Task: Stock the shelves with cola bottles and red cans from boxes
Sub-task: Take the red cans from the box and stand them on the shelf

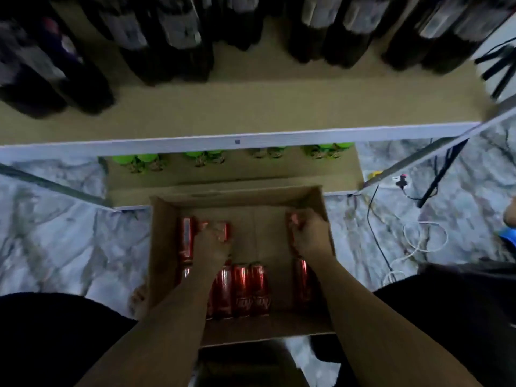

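Observation:
An open cardboard box (164,238) stands on the floor below me with several red cans inside. My left hand (213,245) reaches into the box and grips a red can (223,230) near the far left. My right hand (308,236) grips another red can (294,220) at the far right wall. A row of three red cans (241,289) lies near the front, and one long can (186,240) lies along the left wall. Dark cola bottles (173,37) stand on the upper shelf (251,101).
A lower shelf (234,177) behind the box holds green-capped bottles (145,162). The white shelf edge (237,141) runs across the view. Cables (418,241) and a plug lie on the marble floor at right. My dark-clothed legs flank the box.

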